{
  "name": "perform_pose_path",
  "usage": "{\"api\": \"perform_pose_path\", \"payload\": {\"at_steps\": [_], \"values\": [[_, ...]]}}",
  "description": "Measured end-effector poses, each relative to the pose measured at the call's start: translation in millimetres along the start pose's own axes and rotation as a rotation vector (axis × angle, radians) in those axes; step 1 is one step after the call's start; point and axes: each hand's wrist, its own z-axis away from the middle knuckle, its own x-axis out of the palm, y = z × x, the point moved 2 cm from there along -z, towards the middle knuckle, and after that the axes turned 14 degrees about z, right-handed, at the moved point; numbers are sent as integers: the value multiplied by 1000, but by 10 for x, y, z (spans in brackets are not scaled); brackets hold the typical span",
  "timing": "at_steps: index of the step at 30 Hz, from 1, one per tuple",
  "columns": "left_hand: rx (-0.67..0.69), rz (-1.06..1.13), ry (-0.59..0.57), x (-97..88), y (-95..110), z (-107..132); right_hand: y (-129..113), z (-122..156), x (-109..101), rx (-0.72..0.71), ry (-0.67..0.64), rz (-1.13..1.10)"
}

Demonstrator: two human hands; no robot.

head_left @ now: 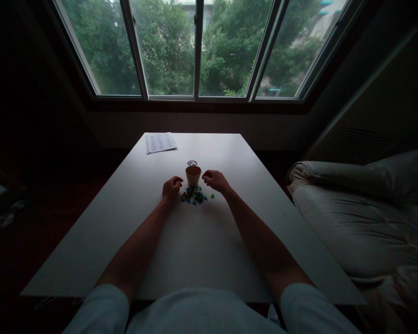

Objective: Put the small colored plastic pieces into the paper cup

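Note:
A brown paper cup (193, 177) stands upright on the white table (202, 250), its mouth facing up. In front of it lies a loose pile of small coloured pieces (194, 195), mostly blue and green, too small to name. My left hand (173, 188) rests just left of the cup and pile, its fingers curled together. On the other side, my right hand (215, 180) is at the cup's right, apart from it, with fingertips pinched. Whatever either hand may hold is too small or hidden. One green piece (212, 196) lies apart, below my right hand.
Behind the cup is a small dark ring-shaped item (192, 163). Printed sheets (160, 143) lie at the table's far left corner. A pale padded sofa (341, 222) stands to the right, and a window (195, 51) is beyond the table.

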Motion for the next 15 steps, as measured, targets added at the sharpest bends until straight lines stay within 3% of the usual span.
{"api": "perform_pose_path", "payload": {"at_steps": [3,5,7,15], "values": [[-10,-1,2,-4,15,5,143,25,-32,-35,-201,325],[-12,-3,-2,-10,19,6,249,48,-47,-1,-365,403],[-8,-2,-7,-16,17,6,323,65,-59,13,-440,422],[-4,-7,-9,2,-3,-4,231,124,17,-41,-422,526]]}}
